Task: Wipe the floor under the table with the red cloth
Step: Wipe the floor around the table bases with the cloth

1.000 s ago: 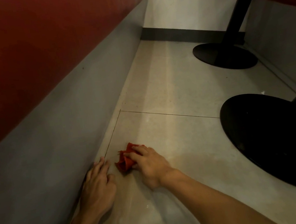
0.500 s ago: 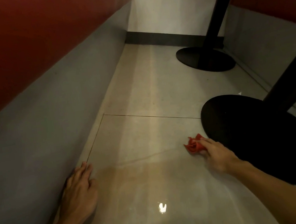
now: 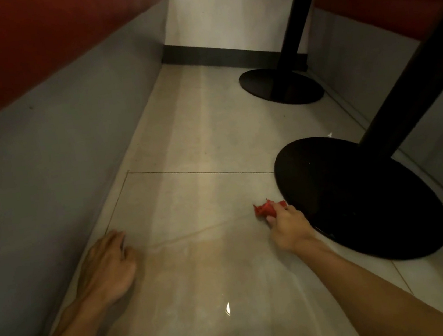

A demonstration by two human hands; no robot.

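Note:
A small crumpled red cloth lies on the beige tiled floor, right beside the near black round table base. My right hand grips the cloth and holds it down on the tile, with my fingers curled over it. My left hand rests flat on the floor at the left, next to the grey bench base, holding nothing.
A black table post rises from the near base. A second black base and post stand farther back by the wall. Red bench seats run along both sides. A dark skirting strip ends the floor.
My right hand swept the cloth from beside my left hand rightwards across the tile to the near table base. My left hand stayed on the floor.

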